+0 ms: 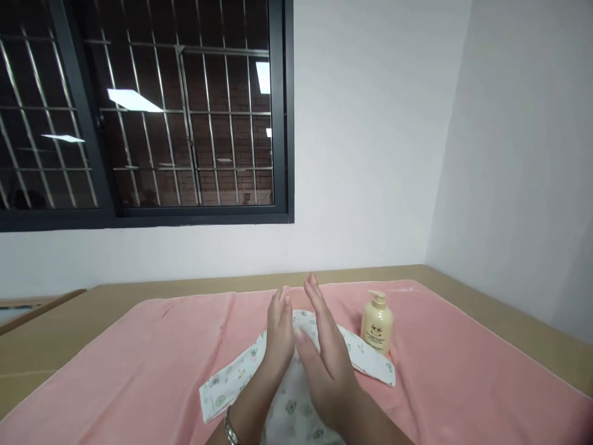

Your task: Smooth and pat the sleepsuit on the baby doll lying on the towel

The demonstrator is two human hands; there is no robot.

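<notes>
My left hand (280,330) and my right hand (328,364) are raised with palms facing each other and fingers stretched out. The right thumb comes close to the left palm; whether they touch, I cannot tell. Neither hand shows anything held. Beneath them a white, small-printed baby garment (231,374) lies spread out, its long sleeves reaching to either side. My forearms and hands hide much of its middle. Beside the right sleeve stands a cream-yellow pump bottle (377,324), upright, with a dark picture and lettering on its front.
A pink blanket (152,364) covers most of the tan surface (74,334), with some creases. White walls (365,136) rise behind and at the right. A dark-framed window (286,123) with metal bars is at the back left.
</notes>
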